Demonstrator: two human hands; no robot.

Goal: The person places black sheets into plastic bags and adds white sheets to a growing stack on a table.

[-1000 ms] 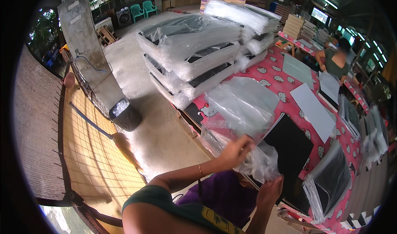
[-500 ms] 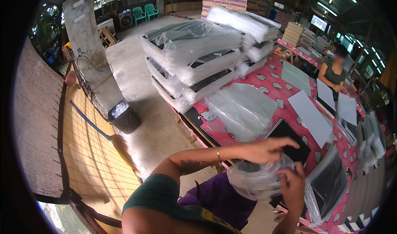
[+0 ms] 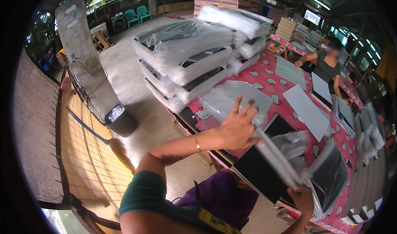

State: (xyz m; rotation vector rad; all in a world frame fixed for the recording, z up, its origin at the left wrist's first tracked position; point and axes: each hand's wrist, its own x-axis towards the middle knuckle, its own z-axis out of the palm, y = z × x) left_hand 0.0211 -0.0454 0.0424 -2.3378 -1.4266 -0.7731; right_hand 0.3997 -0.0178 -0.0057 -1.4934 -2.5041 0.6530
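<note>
My left hand (image 3: 239,127) has its fingers spread, with the thumb against one end of a clear plastic bag's edge (image 3: 278,157). That edge runs taut and slightly blurred across a black flat panel (image 3: 264,174) tilted at the table's near edge. At the other end, my right hand (image 3: 302,199) has its fingers closed on the plastic by the panel's corner. More of the bag (image 3: 291,145) lies loose and crumpled beyond the edge. Behind it another black panel (image 3: 279,125) lies on the table, partly covered.
Wrapped panels (image 3: 186,48) are stacked high at the table's far left. Flat clear bags (image 3: 231,97), a white sheet (image 3: 307,112) and a bagged black panel (image 3: 331,176) lie on the pink patterned cloth (image 3: 271,83). A co-worker (image 3: 328,62) stands across the table. A black bin (image 3: 122,122) is on the floor.
The bunched plastic has been spread over the black panel. My left hand has moved left and opened out, while my right hand has gone down to the panel's corner. The co-worker's arms have spread apart.
</note>
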